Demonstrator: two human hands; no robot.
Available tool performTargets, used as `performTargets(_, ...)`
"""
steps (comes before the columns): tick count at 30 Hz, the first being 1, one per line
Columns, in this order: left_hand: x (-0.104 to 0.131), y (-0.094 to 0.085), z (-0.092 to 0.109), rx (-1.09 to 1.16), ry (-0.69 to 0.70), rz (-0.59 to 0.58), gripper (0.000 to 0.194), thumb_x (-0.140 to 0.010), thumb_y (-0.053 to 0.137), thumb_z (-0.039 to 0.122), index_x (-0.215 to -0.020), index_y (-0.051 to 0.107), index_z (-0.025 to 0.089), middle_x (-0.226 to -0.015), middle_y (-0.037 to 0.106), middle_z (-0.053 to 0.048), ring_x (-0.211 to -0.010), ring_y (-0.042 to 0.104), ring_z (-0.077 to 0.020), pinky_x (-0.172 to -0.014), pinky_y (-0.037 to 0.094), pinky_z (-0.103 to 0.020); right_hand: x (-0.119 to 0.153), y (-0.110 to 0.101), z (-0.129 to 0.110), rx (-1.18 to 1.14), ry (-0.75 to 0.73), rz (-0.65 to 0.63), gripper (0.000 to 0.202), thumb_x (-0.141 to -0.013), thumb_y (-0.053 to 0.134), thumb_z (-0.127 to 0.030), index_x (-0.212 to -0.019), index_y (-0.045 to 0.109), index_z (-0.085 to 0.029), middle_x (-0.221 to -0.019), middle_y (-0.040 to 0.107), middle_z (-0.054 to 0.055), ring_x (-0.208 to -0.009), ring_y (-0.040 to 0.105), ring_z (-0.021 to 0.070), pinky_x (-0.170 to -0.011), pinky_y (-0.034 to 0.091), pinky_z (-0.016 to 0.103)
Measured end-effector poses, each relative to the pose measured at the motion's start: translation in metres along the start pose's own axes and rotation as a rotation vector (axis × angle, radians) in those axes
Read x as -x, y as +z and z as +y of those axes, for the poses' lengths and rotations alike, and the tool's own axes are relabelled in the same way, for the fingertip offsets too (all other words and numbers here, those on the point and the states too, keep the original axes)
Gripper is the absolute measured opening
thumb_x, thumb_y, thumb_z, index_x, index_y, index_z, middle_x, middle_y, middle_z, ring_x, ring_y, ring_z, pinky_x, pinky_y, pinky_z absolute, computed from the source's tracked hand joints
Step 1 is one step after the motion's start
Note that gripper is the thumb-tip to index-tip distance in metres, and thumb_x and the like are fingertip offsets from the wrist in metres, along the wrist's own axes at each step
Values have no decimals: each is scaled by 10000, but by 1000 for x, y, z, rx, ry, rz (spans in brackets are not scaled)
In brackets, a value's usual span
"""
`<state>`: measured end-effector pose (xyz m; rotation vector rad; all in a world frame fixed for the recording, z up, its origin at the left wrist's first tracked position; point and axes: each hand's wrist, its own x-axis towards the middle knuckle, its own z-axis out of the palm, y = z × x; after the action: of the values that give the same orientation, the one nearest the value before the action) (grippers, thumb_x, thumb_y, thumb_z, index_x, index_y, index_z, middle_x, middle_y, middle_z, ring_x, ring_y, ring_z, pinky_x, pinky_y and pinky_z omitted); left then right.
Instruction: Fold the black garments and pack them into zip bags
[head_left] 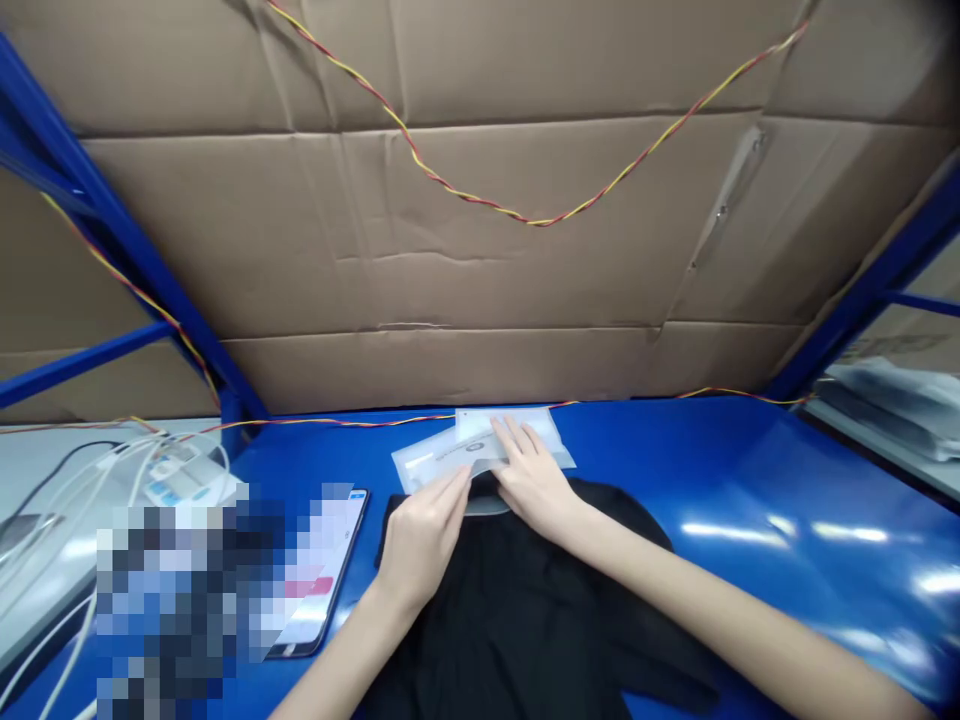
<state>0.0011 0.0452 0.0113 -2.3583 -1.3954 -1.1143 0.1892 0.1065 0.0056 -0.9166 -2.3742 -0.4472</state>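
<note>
A black long-sleeved garment (517, 620) lies on the blue table, its collar at the far side. Just beyond the collar is a translucent white plastic bag (439, 458) with dark print, on top of another whitish sheet or bag (551, 430). My left hand (424, 530) pinches the near edge of the printed bag beside the collar. My right hand (529, 475) rests on the bag with its fingers stretched out, the thumb side close to the collar.
A phone (322, 580) lies left of the garment, partly pixelated. White cables (97, 480) and a small box (191, 475) are further left. Clear plastic packs (900, 400) lie at right. Blue frame posts and a cardboard wall (480, 270) with twisted wire stand behind.
</note>
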Motion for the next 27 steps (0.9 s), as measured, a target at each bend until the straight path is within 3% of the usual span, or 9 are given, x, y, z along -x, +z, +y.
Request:
performTargets(3, -8, -4, -5, -36, 68, 21, 301, -953, 471, 204, -1222, 604, 192, -1163, 696, -69, -1022, 686, -215, -854, 580, -322, 0, -3, 3, -12, 3, 38, 247, -766, 500, -5, -890, 655, -152, -1278, 557, 199, -1257, 461, 354, -990, 458, 518)
performTargets(8, -33, -4, -16, -115, 128, 69, 310, -954, 468, 198, -1236, 596, 201, -1166, 694, -74, -1005, 693, -218, -819, 587, -325, 13, -22, 14, -75, -2, 158, 429, -752, 391, 46, -1078, 605, -133, -1228, 574, 191, -1183, 518, 297, -918, 513, 486)
performTargets(12, -59, 14, -25, -92, 123, 31, 313, -968, 439, 235, -1232, 606, 226, -1205, 673, -68, -1047, 676, -219, -855, 577, -347, 28, -31, 28, -179, -33, 281, 491, -770, 373, 42, -1182, 548, -161, -1251, 573, 176, -1236, 498, 278, -942, 505, 499)
performTargets(17, -84, 41, -33, -70, 173, 16, 332, -969, 412, 232, -1239, 602, 194, -1166, 695, -71, -1025, 685, -214, -855, 566, -313, 38, -37, 35, -241, -169, 312, 431, -830, 332, 43, -1168, 502, -163, -1231, 615, 166, -1291, 471, 236, -1002, 470, 500)
performTargets(23, -101, 56, -42, -58, 188, -17, 415, -967, 271, 152, -1268, 557, 134, -1245, 650, -60, -1120, 629, -193, -924, 518, -272, 38, -50, 27, -269, -260, 344, 331, -883, 406, -18, -1160, 504, -172, -1293, 593, 166, -1294, 472, 235, -1011, 467, 473)
performTargets(27, -101, 61, -39, -79, 149, -76, 454, -955, 222, 108, -1272, 546, 105, -1248, 642, -103, -1105, 639, -205, -906, 522, -287, 36, -63, 12, -266, -285, 308, 301, -881, 480, -62, -1156, 555, -159, -1167, 676, 128, -1198, 567, 218, -965, 512, 391)
